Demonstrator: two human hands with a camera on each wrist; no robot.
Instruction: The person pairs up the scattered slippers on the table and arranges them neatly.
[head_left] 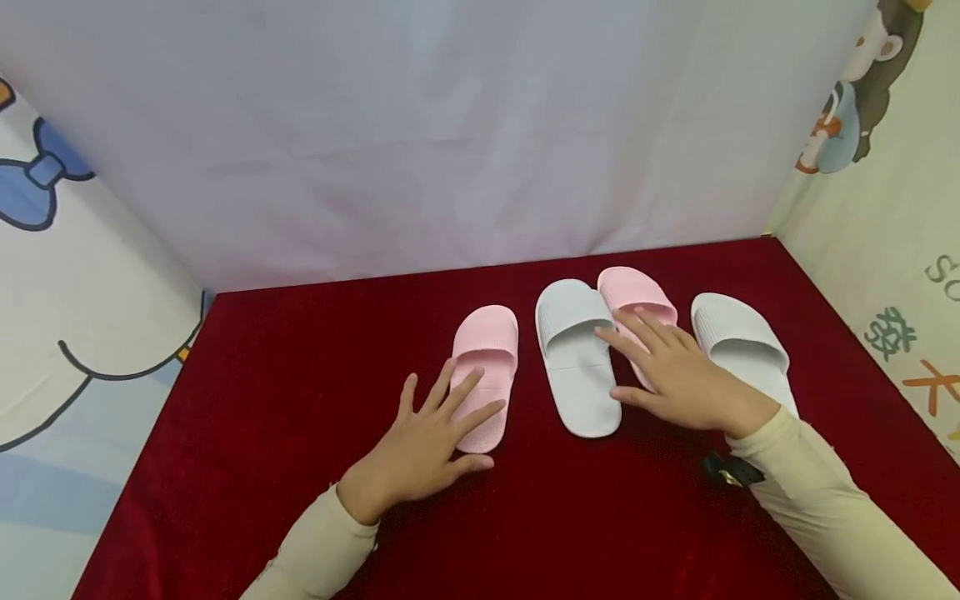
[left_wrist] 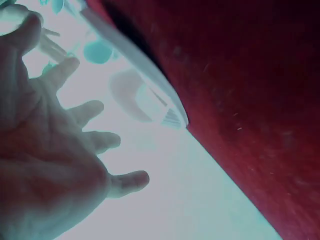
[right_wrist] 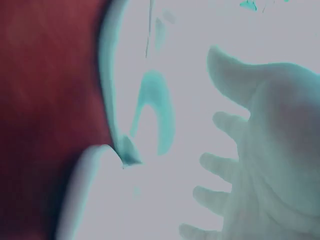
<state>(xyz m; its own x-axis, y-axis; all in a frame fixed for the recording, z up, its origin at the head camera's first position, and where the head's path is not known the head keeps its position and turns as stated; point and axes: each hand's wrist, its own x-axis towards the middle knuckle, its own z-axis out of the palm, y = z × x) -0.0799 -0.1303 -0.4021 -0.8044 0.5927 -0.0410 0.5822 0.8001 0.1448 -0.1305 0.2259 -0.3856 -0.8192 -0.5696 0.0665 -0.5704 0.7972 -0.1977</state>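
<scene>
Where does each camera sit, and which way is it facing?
Head: worn on the head, facing forward and down at pink slippers, white slippers and red cloth; left hand, right hand and both sleeves show.
Left wrist: on that wrist, looking past the palm at a washed-out slipper and the red cloth; palm and fingers show.
Right wrist: on that wrist, looking past the palm at washed-out slippers and red cloth; palm and fingers show.
Shared: head and left wrist both show the left hand.
</scene>
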